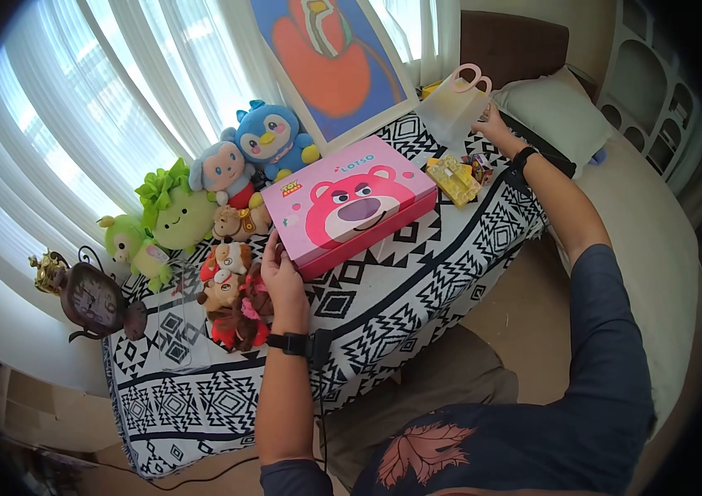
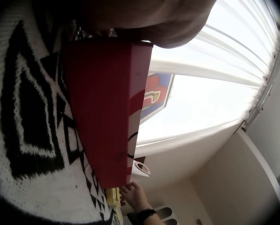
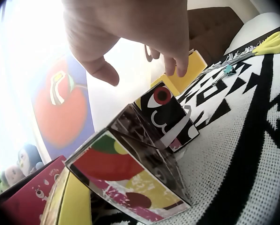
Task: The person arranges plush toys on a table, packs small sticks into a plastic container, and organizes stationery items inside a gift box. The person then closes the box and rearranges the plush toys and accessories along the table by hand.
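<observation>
A large pink gift box (image 1: 351,202) with a bear face and "LOTSO" on its lid lies on the patterned cloth. My left hand (image 1: 282,277) touches its left end; in the left wrist view that hand covers the near end of the red side wall (image 2: 100,112). Over to the right, my right hand (image 1: 491,128) is beside a pale translucent bag (image 1: 454,103) with pink handles. The right wrist view shows its thumb and fingers apart above a torn-open colourful carton (image 3: 130,180) and a black carton (image 3: 165,115) with a red eye print. A yellow package (image 1: 452,182) sits by the gift box.
Several plush toys, including a blue penguin (image 1: 272,140) and a green one (image 1: 181,211), line the left and back. A clock (image 1: 90,298) stands far left. Behind leans a cherry picture (image 1: 330,70). Yellow-handled scissors (image 3: 272,44) lie beyond the cartons, near a bed (image 1: 648,223).
</observation>
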The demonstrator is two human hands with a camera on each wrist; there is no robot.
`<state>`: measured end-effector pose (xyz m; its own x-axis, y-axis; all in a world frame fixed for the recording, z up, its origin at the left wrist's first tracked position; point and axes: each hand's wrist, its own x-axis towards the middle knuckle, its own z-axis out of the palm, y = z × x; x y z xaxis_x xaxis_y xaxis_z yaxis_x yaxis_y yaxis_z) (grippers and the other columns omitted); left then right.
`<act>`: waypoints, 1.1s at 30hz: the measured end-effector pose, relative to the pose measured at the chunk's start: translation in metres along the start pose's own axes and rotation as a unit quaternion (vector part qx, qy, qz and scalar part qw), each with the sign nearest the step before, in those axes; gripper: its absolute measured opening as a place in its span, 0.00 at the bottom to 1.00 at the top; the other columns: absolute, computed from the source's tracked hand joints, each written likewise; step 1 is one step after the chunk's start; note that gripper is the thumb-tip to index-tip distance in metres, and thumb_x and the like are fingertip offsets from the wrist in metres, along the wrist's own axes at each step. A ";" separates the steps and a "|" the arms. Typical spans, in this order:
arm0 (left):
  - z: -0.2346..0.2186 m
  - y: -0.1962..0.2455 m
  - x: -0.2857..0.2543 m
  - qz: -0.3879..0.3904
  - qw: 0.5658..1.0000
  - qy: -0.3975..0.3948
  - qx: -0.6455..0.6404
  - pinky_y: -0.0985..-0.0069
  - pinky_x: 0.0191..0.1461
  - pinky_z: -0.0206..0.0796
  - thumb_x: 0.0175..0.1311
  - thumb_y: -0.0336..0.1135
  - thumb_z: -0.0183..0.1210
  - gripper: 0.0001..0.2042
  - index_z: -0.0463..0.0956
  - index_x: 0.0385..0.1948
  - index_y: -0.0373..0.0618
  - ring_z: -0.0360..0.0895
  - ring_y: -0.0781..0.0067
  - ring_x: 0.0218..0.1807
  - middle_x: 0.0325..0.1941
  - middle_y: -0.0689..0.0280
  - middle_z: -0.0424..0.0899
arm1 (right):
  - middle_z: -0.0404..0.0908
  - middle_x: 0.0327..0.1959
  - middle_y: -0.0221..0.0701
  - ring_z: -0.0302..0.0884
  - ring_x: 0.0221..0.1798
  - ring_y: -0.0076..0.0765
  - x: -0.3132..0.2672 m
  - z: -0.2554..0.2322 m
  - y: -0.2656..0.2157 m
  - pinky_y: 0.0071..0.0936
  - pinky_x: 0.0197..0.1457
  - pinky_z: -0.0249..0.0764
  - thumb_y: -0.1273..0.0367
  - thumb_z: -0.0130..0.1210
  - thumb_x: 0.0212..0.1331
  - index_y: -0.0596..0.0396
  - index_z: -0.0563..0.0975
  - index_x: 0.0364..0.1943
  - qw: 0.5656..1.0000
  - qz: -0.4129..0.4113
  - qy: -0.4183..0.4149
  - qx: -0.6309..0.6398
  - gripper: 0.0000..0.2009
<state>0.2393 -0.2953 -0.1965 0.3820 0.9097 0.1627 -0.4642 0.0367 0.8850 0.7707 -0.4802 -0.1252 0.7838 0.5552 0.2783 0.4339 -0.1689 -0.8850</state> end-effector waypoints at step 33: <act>-0.001 0.005 -0.003 0.002 0.997 -0.026 -0.072 0.74 0.68 0.71 0.70 0.16 0.49 0.24 0.79 0.66 0.38 0.79 0.72 0.66 0.71 0.58 0.79 | 0.57 0.84 0.49 0.56 0.84 0.63 -0.021 0.017 -0.042 0.46 0.79 0.68 0.77 0.62 0.55 0.54 0.44 0.85 0.983 -0.086 -0.131 -0.093 0.52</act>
<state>0.2350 -0.2973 -0.1932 0.4189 0.8874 0.1925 -0.5745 0.0948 0.8130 0.7279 -0.4710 -0.1002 0.5600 0.7758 0.2907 0.6428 -0.1855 -0.7432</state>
